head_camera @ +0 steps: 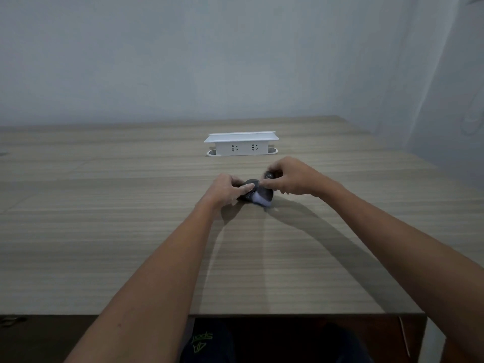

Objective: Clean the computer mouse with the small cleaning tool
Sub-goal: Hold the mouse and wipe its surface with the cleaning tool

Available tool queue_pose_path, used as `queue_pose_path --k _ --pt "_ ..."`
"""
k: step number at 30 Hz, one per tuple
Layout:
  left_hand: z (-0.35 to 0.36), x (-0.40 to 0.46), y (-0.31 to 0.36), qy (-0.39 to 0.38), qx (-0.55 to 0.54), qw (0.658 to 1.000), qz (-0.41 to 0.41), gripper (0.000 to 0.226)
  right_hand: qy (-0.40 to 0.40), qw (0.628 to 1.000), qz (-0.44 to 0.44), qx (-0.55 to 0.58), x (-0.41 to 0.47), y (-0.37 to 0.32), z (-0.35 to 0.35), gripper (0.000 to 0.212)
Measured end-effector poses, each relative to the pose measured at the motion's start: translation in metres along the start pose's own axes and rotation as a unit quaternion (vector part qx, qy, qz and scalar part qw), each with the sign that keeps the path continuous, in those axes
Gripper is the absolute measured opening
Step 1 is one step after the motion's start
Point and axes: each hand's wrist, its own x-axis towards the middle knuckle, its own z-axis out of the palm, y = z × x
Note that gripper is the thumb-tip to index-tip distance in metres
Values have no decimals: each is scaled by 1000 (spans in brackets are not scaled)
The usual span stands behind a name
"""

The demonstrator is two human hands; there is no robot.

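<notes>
A dark grey computer mouse [258, 196] with a pale bluish patch on its near side rests on the wooden table [131, 231] between my hands. My left hand [226, 191] grips its left side, thumb lying across the top. My right hand [290, 179] is closed just right of and above the mouse, pinching a small dark cleaning tool [269, 175] between its fingers. The forefinger tip touches the top of the mouse. Most of the tool is hidden inside the fist, so its shape is unclear.
A white pop-up socket box [241, 144] with two outlets stands on the table beyond the mouse. A pale wall rises behind the table, and the table's near edge [288, 314] runs just above my lap.
</notes>
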Motion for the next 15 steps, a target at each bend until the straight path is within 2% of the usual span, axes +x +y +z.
queue_pose_path --k 2,4,8,12,13,15 --pt "1 -1 1 1 0 1000 -5 30 55 996 0 -64 2 5 1 15" --pt "1 0 1 4 -4 1000 -6 31 90 994 12 -62 2 7 0 18" --pt "0 2 2 -1 -8 1000 -5 28 25 999 13 22 -1 2 2 20" --pt "2 3 1 1 -11 1000 -12 31 115 991 38 -56 -2 9 1 18" --pt "2 3 1 2 -11 1000 -13 31 111 992 40 -46 -2 9 0 21" --pt "1 4 1 1 -13 1000 -13 30 55 998 28 10 -3 4 1 19"
